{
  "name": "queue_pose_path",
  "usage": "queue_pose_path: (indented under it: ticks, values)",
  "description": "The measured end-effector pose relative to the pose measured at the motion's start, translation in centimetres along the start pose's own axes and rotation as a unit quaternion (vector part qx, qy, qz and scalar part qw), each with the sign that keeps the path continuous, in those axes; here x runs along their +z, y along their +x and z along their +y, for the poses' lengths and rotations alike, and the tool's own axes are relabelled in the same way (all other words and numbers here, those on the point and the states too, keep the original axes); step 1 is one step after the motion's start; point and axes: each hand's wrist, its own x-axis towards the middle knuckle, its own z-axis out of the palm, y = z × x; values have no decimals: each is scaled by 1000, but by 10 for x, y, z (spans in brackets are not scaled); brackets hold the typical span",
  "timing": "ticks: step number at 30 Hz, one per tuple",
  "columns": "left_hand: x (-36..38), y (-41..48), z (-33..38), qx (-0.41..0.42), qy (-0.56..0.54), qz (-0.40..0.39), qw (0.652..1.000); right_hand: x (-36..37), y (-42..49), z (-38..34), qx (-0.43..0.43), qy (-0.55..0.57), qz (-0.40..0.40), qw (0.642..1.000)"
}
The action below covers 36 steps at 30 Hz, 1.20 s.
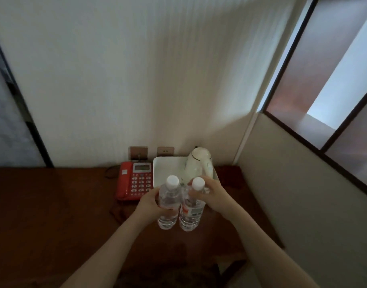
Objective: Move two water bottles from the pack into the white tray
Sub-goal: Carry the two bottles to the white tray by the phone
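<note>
Two water bottles side by side, upright, held in the air: left bottle (167, 202) wrapped by left hand (149, 201), right bottle (192, 206) by right hand (212, 195), fingers closed round each; white tray (157, 173) just beyond fingertips, kettle (199, 163) occupying its right side; suggest lowering both into the free near-left area, keeping clear of the red phone (134, 181)

Bottles and kettle (199, 163) hide most of the white tray (163, 171).
</note>
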Motion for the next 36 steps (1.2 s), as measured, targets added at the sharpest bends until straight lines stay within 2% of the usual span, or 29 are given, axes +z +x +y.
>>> queue_pose_path:
  ticks: [14, 21, 27, 30, 33, 35, 36]
  values:
    - [20, 24, -65, -80, 29, 1, 996, 40, 18, 65, 17, 3, -26, 1000]
    - [25, 25, -81, -103, 29, 1, 994, 57, 12, 84, 51, 20, 15, 998]
    - [26, 28, -79, -78, 35, -7, 996, 58, 19, 82, 80, 41, -7, 996]
    - [25, 30, -71, -33, 53, -57, 996, 56, 21, 77, 84, 43, -18, 995]
    - [18, 32, -65, -14, -9, -94, 995, 52, 22, 75, 79, 8, -29, 996]
    - [11, 28, -49, 9, 64, -55, 996, 48, 22, 75, 62, -52, -24, 996]
    - [8, 24, -35, 30, 168, -28, 985, 46, 22, 75, 37, -96, -19, 995]
